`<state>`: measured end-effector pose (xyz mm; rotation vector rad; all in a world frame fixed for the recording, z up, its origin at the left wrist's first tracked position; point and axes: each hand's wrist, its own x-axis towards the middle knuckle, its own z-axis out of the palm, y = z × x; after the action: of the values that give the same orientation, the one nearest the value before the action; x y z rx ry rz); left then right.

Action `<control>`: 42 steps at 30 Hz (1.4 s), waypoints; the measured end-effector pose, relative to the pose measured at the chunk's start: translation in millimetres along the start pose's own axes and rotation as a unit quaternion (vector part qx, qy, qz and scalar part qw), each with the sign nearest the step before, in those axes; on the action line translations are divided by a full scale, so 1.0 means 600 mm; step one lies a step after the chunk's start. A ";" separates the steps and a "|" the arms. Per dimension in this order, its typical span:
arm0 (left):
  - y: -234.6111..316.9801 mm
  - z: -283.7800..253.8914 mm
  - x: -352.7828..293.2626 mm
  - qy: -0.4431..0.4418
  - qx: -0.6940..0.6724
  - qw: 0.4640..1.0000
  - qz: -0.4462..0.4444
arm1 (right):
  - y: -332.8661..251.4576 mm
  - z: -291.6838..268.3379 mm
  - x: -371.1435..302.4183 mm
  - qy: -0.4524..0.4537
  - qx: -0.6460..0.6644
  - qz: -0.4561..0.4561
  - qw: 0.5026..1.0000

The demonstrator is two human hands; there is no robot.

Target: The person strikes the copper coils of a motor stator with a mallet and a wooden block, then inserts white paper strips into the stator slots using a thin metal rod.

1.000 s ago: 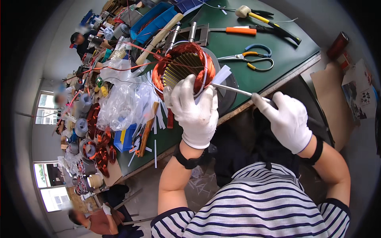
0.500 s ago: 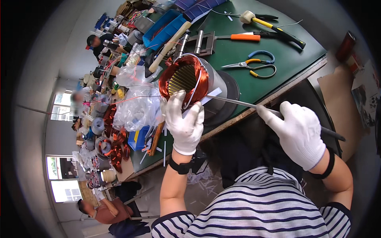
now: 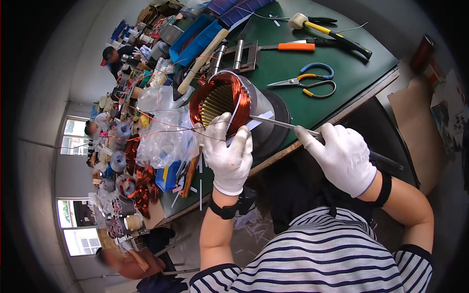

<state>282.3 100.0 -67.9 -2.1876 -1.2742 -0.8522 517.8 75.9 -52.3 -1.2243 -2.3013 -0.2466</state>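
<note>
A motor stator [image 3: 261, 105] with a ring of copper winding [image 3: 243, 93] stands on the green bench; yellowish slots line its bore. My left hand [image 3: 227, 154], in a white glove, grips the winding's near rim with bent fingers. A white lacing cord [image 3: 238, 107] crosses the winding just beyond those fingers. My right hand [image 3: 339, 158], gloved as well, holds a long thin metal rod [image 3: 279, 122] with a dark rear end [image 3: 391, 161]. The rod's tip meets the outer side of the winding. A white strip [image 3: 260, 120] of sheet lies against the stator beside the tip.
Scissors [image 3: 305, 80], an orange-handled tool [image 3: 296, 47] and a yellow-handled mallet [image 3: 337, 35] lie on the green bench [image 3: 351, 73]. Beyond the stator are a wooden-handled hammer [image 3: 202, 61], blue bins [image 3: 195, 39] and plastic bags [image 3: 166, 132]. Several people are at the left.
My right hand has moved left, toward the stator, with the rod. The rod's tip stays at the winding. My left hand keeps nearly the same place on the rim.
</note>
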 end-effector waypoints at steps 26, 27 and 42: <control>0.038 0.032 0.035 0.045 0.124 0.989 -0.066 | 0.043 -0.040 -0.014 -0.033 -0.074 -0.019 0.997; 0.037 0.029 0.036 0.057 0.119 0.989 -0.073 | 0.046 -0.041 0.000 -0.028 -0.078 -0.031 0.996; 0.028 0.034 0.022 0.033 0.098 0.992 -0.070 | 0.031 0.061 0.028 0.054 0.057 0.008 0.997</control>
<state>308.0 113.7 -74.1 -1.9211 -1.4288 -0.8080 512.5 112.8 -76.0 -1.1445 -2.1816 -0.1683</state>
